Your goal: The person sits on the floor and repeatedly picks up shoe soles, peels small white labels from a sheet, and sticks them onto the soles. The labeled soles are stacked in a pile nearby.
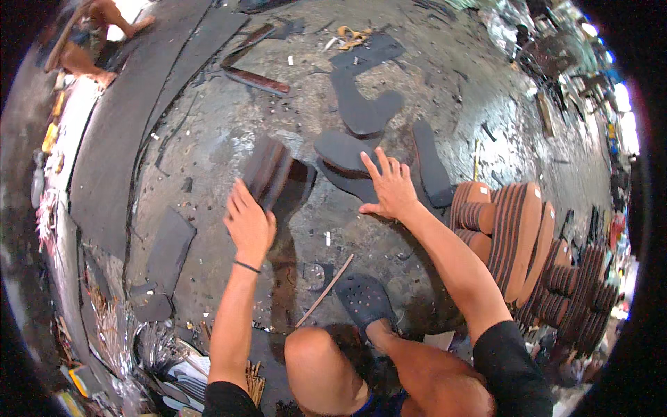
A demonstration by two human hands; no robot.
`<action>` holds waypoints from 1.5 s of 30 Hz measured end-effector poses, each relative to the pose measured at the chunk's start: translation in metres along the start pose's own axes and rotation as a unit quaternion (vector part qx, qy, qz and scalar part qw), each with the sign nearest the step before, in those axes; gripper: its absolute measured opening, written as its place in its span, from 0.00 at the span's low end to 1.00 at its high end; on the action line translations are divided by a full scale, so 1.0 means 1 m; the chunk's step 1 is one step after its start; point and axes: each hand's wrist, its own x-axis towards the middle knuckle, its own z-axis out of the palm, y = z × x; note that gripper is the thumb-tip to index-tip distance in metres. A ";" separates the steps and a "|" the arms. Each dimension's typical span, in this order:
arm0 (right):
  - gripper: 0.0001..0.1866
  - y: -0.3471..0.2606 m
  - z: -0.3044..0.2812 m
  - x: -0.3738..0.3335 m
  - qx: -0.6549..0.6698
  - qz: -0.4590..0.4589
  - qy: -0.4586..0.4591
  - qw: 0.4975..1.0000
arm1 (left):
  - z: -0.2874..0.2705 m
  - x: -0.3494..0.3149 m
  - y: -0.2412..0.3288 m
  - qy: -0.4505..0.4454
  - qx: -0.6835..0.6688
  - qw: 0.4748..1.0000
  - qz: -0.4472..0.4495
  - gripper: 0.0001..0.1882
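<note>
striped block (266, 167) in left fingers (240, 195); sole (339, 149) under right fingers (383, 161)

A worn grey floor (208, 132), stained and scattered with dark scraps (187, 184), spreads across the room. A broad dark sheet (104, 181) runs lengthwise along its left side. Mixed clutter (556, 59) crowds the upper right, where white light (623, 97) shows; glare (504, 146) whitens the floor nearby.

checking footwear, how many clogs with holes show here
1: the dark clog on the person's foot, beside the thin strip; another may be hidden beneath the bent knee.
</note>
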 end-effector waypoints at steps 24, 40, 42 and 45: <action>0.20 -0.004 0.037 -0.105 0.179 0.146 0.117 0.966 | -0.037 -0.095 -0.096 -0.412 -0.528 0.731 -0.131 0.41; 0.44 0.042 -0.016 0.161 0.231 0.306 0.124 0.915 | -0.007 -0.111 -0.107 -0.417 -0.528 0.736 -0.083 0.31; 0.46 0.025 -0.007 0.182 0.226 0.299 0.074 0.924 | -0.015 -0.112 -0.107 -0.417 -0.542 0.722 -0.102 0.32; 0.46 0.011 -0.006 0.194 0.262 0.288 0.047 0.920 | -0.010 -0.117 -0.115 -0.407 -0.545 0.724 -0.113 0.31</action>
